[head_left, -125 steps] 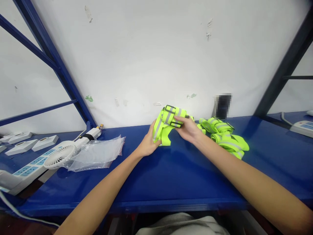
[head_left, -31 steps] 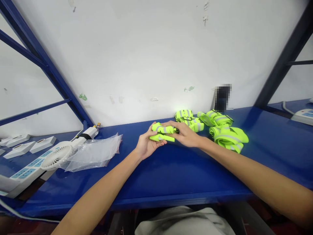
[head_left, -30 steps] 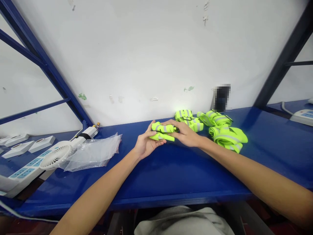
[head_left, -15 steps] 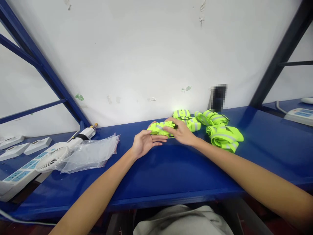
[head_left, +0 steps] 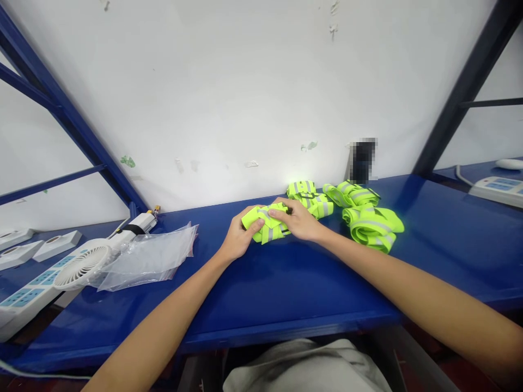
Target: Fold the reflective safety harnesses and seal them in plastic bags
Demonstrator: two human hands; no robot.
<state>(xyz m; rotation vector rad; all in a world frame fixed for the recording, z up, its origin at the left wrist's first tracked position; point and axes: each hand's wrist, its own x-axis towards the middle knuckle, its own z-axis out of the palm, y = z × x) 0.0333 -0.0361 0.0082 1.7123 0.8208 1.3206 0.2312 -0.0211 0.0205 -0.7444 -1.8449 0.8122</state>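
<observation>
A folded neon-yellow reflective vest with silver-grey stripes is held between both my hands, above the blue table. My left hand closes on its left end, the thumb lying on top. From the other side my right hand grips the right end, its thumb pressed across the upper face. Most of the fingers are hidden behind the cloth. Just beyond my right hand lie more bundled vests of the same yellow, and a looser roll rests to the right.
Clear plastic zip bags lie on the left, overlapping a white fan and a long power strip. A pixelated dark object leans against the wall. Blue metal posts slant up at both sides.
My left hand has gone from an open palm under the vest to a grip with the thumb on top. The bundle has turned and shows more of its striped face.
</observation>
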